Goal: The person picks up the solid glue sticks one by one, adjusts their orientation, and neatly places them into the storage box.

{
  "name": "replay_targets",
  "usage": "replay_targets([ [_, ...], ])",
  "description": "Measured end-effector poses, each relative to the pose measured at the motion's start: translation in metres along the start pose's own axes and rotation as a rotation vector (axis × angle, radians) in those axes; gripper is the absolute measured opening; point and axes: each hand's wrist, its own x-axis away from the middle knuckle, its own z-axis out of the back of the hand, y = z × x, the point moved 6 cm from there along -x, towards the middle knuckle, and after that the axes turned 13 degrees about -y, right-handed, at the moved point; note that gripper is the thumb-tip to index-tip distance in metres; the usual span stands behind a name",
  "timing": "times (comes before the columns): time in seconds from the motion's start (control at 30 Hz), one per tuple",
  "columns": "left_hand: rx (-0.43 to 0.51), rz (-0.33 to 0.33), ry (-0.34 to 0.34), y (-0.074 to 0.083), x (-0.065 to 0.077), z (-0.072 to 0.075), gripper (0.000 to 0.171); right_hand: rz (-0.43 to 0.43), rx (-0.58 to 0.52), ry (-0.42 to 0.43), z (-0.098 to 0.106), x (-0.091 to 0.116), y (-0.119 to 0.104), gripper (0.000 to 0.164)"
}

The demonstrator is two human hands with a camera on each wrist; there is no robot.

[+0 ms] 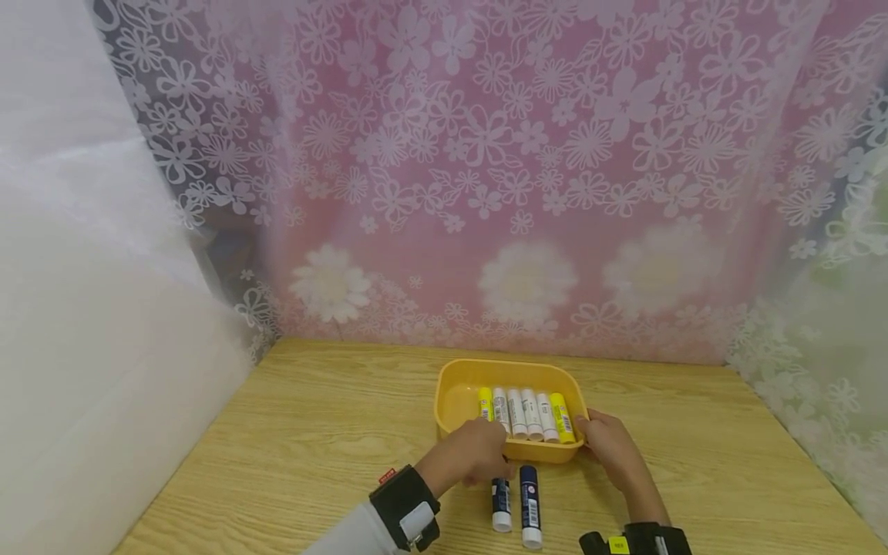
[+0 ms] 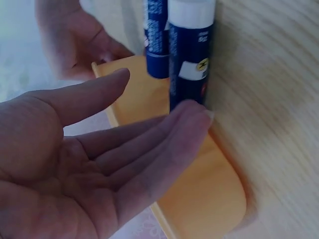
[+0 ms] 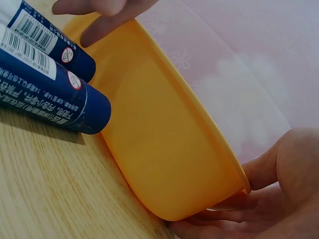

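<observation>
My left hand (image 1: 475, 453) reaches over the near side of a yellow plastic bin (image 1: 544, 451). In the left wrist view its fingers are extended, thumb apart, and the fingertips overlap the dark blue end of a glue stick (image 2: 189, 64). A second dark blue glue stick (image 1: 530, 505) with a white base lies just to the right, roughly parallel. My right hand (image 1: 610, 443) grips the bin's right near corner, thumb at the rim and fingers below it, as the right wrist view shows. Inside the bin lie several white glue sticks (image 1: 530, 416) between two yellow ones (image 1: 562, 420).
All of this rests on a wood-grain table (image 1: 333, 432). A pink floral curtain (image 1: 444, 193) hangs behind its far edge, with a white sheet (image 1: 104, 270) at the left and a pale floral sheet (image 1: 825, 331) at the right.
</observation>
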Motion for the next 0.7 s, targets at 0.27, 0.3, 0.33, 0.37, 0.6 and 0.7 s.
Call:
replay_targets([
  [0.27,-0.046,0.018,0.03,0.002,-0.008,-0.015,0.023,-0.005,0.002,0.002,0.0,0.001,0.001,0.056],
  [0.3,-0.064,0.015,0.039,0.003,-0.009,-0.015,0.023,-0.003,0.003,0.004,0.0,0.001,0.001,0.056],
  [0.33,-0.085,0.015,0.045,0.004,-0.01,-0.016,0.024,-0.004,0.004,0.004,0.0,0.001,0.001,0.056],
  [0.37,-0.107,0.016,0.05,0.005,-0.01,-0.017,0.026,-0.003,0.003,0.005,0.0,0.001,0.001,0.056],
  [0.6,-0.143,0.025,0.05,0.005,-0.009,-0.023,0.026,0.007,-0.011,0.004,-0.001,0.0,0.001,0.057],
  [0.7,-0.137,0.025,0.032,0.006,-0.009,-0.025,0.024,0.011,-0.017,0.004,0.0,0.0,0.001,0.057],
])
